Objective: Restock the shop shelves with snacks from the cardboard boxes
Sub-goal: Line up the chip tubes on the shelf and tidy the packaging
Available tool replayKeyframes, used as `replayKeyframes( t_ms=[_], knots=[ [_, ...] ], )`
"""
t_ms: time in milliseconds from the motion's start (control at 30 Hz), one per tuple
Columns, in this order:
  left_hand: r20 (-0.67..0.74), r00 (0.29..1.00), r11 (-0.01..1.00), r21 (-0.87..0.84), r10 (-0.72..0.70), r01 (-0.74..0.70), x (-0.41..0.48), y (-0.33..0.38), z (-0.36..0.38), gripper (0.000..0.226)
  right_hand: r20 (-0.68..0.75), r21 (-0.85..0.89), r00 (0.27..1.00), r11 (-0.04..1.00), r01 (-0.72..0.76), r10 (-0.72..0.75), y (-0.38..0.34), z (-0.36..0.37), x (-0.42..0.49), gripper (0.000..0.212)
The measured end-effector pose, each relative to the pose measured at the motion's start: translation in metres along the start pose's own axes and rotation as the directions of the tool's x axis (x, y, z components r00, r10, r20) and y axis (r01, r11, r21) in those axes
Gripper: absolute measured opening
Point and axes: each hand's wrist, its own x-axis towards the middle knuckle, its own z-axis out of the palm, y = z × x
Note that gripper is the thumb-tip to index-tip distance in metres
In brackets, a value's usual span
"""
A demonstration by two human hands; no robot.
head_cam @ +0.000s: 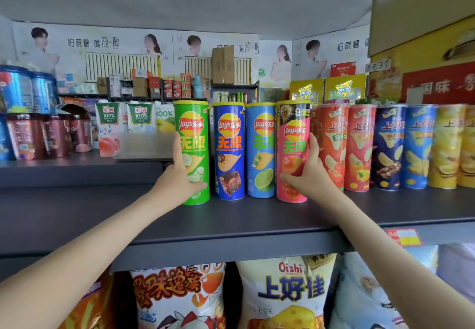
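Note:
Several Lay's crisp tubes stand upright in a row on the dark grey shelf (231, 223). My left hand (178, 177) grips the green tube (193, 133) at the row's left end, index finger up its left side and thumb across its front. My right hand (308, 171) grips the pink tube (293, 135), thumb on its front and fingers behind its right side. Between them stand a dark blue tube (229, 151) and a light blue tube (261, 148). No cardboard restock box is in view near my hands.
Right of the pink tube runs a row of red, navy, blue and yellow crisp tubes (385, 146). Juice cartons (110, 125) and dark cups (46, 135) sit on a shelf to the left. Oishi snack bags (290, 292) hang below the shelf edge.

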Motion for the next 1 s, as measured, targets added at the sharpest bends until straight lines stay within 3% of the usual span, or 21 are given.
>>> replayKeyframes(
  t_ms=[100, 767, 867, 1000],
  knots=[
    [-0.005, 1.000, 0.998, 0.061, -0.016, 0.016, -0.002, 0.003, 0.003, 0.122, -0.012, -0.120, 1.000, 0.993, 0.007, -0.009, 0.001, 0.001, -0.003, 0.128],
    [-0.007, 1.000, 1.000, 0.023, -0.017, 0.017, -0.009, 0.004, 0.002, 0.117, 0.008, -0.169, 0.992, 0.978, -0.120, 0.123, 0.003, 0.001, 0.006, 0.116],
    [0.006, 0.998, 0.997, 0.048, -0.067, 0.067, -0.016, 0.008, 0.002, 0.116, -0.050, -0.245, 0.993, 0.963, -0.112, 0.103, -0.007, -0.002, -0.006, 0.105],
    [-0.033, 0.991, 0.987, 0.094, -0.128, 0.131, -0.044, 0.024, -0.002, 0.102, -0.155, -0.264, 0.988, 0.964, -0.016, -0.026, -0.028, 0.003, -0.037, 0.075]
  ],
)
